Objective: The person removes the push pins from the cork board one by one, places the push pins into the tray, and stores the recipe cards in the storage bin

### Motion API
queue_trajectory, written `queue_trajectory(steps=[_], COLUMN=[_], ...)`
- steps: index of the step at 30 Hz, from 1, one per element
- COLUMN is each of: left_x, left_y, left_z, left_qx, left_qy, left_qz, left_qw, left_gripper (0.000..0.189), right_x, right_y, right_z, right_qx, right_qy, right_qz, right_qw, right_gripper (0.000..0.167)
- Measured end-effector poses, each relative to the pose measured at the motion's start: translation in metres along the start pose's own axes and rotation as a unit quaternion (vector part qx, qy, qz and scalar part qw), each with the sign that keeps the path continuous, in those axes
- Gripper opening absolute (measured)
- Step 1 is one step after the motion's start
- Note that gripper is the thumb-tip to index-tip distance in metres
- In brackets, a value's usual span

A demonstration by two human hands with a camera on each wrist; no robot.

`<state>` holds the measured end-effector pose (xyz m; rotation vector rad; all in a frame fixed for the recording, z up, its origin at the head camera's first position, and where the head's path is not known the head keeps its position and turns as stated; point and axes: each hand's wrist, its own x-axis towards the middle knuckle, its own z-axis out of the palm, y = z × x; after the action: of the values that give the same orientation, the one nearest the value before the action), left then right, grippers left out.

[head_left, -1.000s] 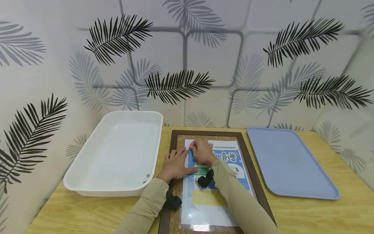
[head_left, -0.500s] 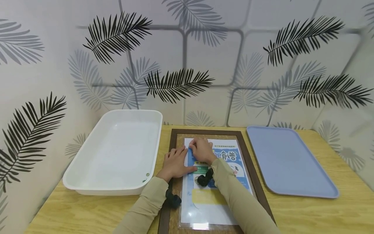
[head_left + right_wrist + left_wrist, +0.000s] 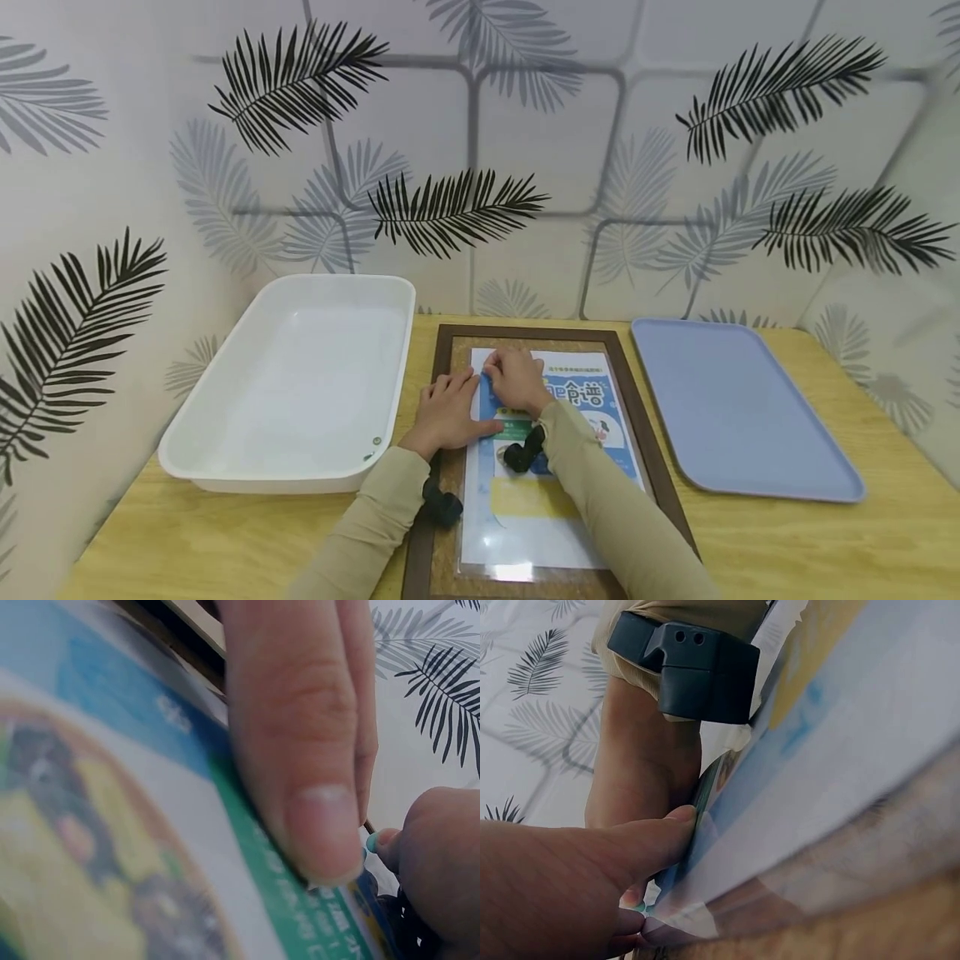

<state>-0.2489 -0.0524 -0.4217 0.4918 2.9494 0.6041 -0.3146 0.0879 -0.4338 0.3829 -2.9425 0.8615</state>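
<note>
Right hand (image 3: 517,379) seems to pinch a small teal thing (image 3: 372,842), possibly a pin, at the upper left of the poster (image 3: 540,533) | left hand (image 3: 450,412), fingers spread, rests there, likely steadying it | poster lies on framed corkboard (image 3: 525,332), between white tub (image 3: 315,375) and blue tray (image 3: 742,408)

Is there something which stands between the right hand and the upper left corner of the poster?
Nothing visible blocks it: the right hand is at that corner of the poster, with only a small teal thing pinched at its fingertips. The left hand lies alongside.
</note>
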Motion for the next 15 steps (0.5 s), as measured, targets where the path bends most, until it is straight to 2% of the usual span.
queue_trajectory(steps=[4,11,15], left_x=[0.0,0.002,-0.002], left_y=[0.004,0.001,0.001], left_z=[-0.005,-0.003,-0.005], left_qx=[0.004,0.007,0.002], left_qy=[-0.006,-0.008,-0.008], left_qz=[0.0,-0.009,-0.009], left_qw=[1.0,0.9999,0.9999], left_gripper=[0.08,0.082,0.082], right_x=[0.0,-0.001,-0.001], right_y=[0.0,-0.002,-0.003], right_z=[-0.004,-0.011,-0.011], right_qx=[0.009,0.042,0.054], right_qy=[-0.001,-0.011,-0.012], right_qz=[0.002,0.0,0.0], right_qw=[1.0,0.9991,0.9985], right_gripper=[0.015,0.016,0.016])
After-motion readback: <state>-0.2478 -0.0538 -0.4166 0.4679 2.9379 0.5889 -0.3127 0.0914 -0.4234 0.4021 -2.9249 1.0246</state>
